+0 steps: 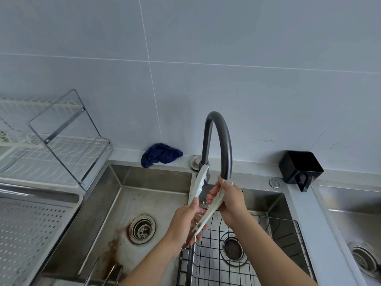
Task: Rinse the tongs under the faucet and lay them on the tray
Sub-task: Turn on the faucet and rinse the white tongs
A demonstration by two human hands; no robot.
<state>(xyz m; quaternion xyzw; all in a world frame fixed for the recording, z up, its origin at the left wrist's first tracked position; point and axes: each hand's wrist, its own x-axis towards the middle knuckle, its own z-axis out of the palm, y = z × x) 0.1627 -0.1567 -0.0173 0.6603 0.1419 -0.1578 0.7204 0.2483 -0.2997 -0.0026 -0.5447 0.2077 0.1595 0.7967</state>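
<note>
White tongs (198, 185) are held up under the spout of the dark curved faucet (218, 141), their two arms spread apart. My left hand (186, 221) grips the hinge end of the tongs low down. My right hand (228, 200) pinches the right arm of the tongs just below the spout. Water runs over that arm and my fingers. A perforated steel tray (26, 230) sits at the left of the sink.
The left sink basin (132, 195) has a drain strainer (142, 228) and brown stains. Metal tongs (112, 273) lie at its near edge. A black wire basket (243, 250) fills the middle basin. A blue cloth (160, 154), a black holder (299, 168) and a dish rack (51, 141) stand around.
</note>
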